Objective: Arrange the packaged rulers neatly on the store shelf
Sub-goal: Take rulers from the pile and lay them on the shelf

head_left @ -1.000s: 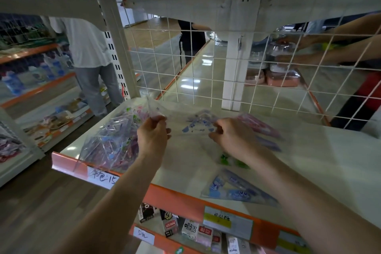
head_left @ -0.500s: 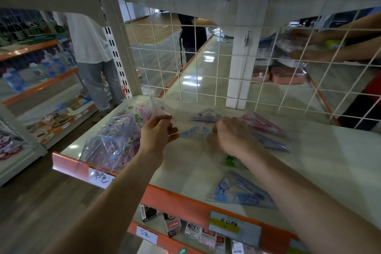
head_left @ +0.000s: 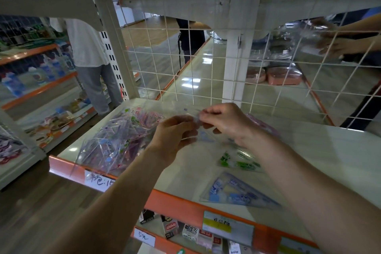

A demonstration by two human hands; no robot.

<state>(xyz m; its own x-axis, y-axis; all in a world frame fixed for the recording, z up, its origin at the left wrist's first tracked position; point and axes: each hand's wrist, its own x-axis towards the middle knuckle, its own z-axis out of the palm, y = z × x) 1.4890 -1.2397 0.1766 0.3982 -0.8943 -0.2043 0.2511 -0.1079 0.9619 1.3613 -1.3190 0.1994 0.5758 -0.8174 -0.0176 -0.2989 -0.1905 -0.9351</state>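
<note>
Your left hand (head_left: pixel 175 136) and your right hand (head_left: pixel 224 123) meet in the middle of the frame, just above the white store shelf with the orange front edge (head_left: pixel 329 150). Both are clamped in a pinch on one clear plastic ruler packet with pale blue print (head_left: pixel 203 135). Your left fingers curl on its left side, and your right thumb and fingertips nip its top edge. The packet is held up off the shelf, and blur hides its outline.

Left of your hands, a loose heap of clear packaged rulers in pink, purple and blue (head_left: pixel 115 142) lies on the shelf and reaches its front edge. To the lower right of your hands, a clear packet with green print (head_left: pixel 237 161) lies flat. Nearer the front edge, apart from it, lies a clear triangular packet with blue print (head_left: pixel 235 192). A pink-printed packet (head_left: pixel 263 125) shows just behind your right wrist.

White wire mesh (head_left: pixel 185 57) backs the shelf. A handwritten white price label (head_left: pixel 99 179) sits on the orange edge below the heap. Small cartons (head_left: pixel 190 231) stand on the shelf below.
</note>
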